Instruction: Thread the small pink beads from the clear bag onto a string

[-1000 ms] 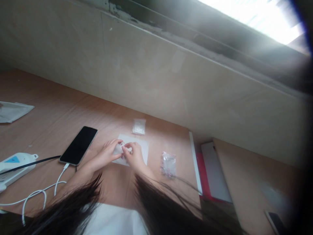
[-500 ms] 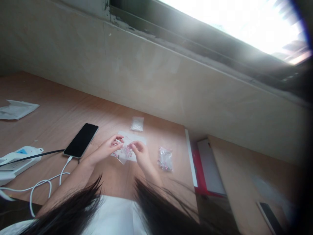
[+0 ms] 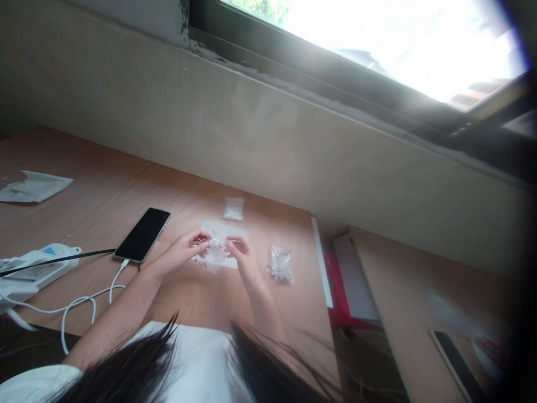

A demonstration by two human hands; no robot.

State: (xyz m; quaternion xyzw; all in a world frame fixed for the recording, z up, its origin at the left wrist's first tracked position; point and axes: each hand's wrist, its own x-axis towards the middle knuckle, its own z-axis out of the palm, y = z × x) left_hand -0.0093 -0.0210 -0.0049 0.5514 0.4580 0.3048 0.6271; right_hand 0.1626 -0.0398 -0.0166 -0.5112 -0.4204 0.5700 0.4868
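Between my hands is a small clear plastic bag (image 3: 217,246), with pinkish bits that look like beads showing in or under it. My left hand (image 3: 188,247) pinches its left side, fingers curled and thumb toward the middle. On the other side, the thumb and fingertips of my right hand (image 3: 244,250) close on the bag's right edge. Beneath both hands lies a white sheet (image 3: 230,229) on the desk. Several small dark pink pieces (image 3: 200,263) rest at its lower left corner. Blur hides the finer detail at the fingertips.
A small clear packet (image 3: 234,209) lies behind the sheet; a packet of pinkish beads (image 3: 280,263) is to the right. Leftward are a phone (image 3: 142,235) on a white cable, a power strip (image 3: 37,271) and a crumpled white wrapper (image 3: 37,187). The wall (image 3: 251,145) bounds the desk's back.
My right hand has moved a little to the right, away from my left hand, and the clear bag now shows more plainly between them. The view has tilted slightly upward.
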